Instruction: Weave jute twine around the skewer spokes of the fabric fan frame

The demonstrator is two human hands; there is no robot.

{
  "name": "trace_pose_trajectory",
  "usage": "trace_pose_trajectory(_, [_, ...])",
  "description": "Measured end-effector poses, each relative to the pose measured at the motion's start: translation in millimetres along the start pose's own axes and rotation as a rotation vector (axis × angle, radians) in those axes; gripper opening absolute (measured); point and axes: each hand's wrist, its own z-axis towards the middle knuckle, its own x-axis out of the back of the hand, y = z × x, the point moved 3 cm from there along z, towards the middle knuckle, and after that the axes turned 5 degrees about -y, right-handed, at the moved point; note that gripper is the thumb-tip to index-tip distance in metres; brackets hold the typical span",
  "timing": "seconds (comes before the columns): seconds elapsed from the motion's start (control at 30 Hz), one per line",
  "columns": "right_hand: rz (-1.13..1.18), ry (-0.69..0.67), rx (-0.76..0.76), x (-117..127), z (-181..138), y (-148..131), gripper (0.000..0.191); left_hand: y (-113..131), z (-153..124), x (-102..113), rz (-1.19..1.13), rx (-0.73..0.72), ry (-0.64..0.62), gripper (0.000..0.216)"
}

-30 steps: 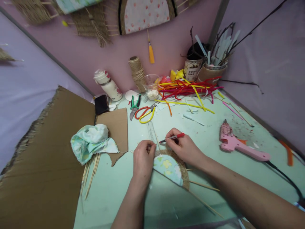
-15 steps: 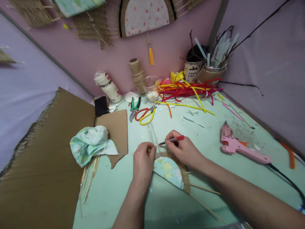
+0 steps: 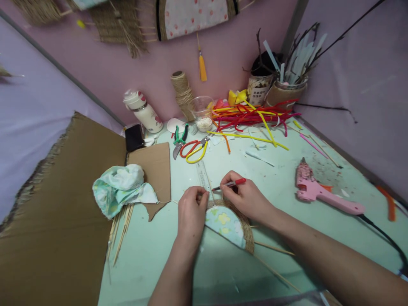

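Observation:
My right hand [image 3: 247,197] is closed round a red pen [image 3: 230,184], whose tip points left at a thin wooden stick [image 3: 209,183] lying along a clear ruler [image 3: 203,175]. My left hand [image 3: 191,212] has its fingers pinched together on the stick and the top edge of a half-round fan piece [image 3: 228,224]. That piece is floral fabric edged with brown twine and lies on the mint-green table [image 3: 153,255] between both hands.
Crumpled floral cloth [image 3: 123,189] lies on cardboard [image 3: 63,221] at left, with skewers [image 3: 121,231] beside it. Scissors [image 3: 194,149] and green pliers [image 3: 179,139] lie beyond the ruler. A pink glue gun [image 3: 318,191] lies at right. Pipe cleaners [image 3: 251,117], a twine spool [image 3: 182,93], a bottle [image 3: 143,112] stand at the back.
Both hands stay in place on the stick and fan piece. The view has shifted slightly; nothing on the table has moved.

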Motion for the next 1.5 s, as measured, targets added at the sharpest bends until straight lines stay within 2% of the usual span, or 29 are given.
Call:
trace_pose_trajectory(0.3, [0.058,0.007,-0.017,1.4,-0.5,-0.3,0.006,0.3,-0.5,0.0,0.004,0.019,0.001,0.009])
trace_pose_trajectory(1.5, [-0.062,0.019,-0.031,3.2,-1.9,1.8,0.006,0.9,-0.2,-0.9,0.011,0.02,0.015,0.01])
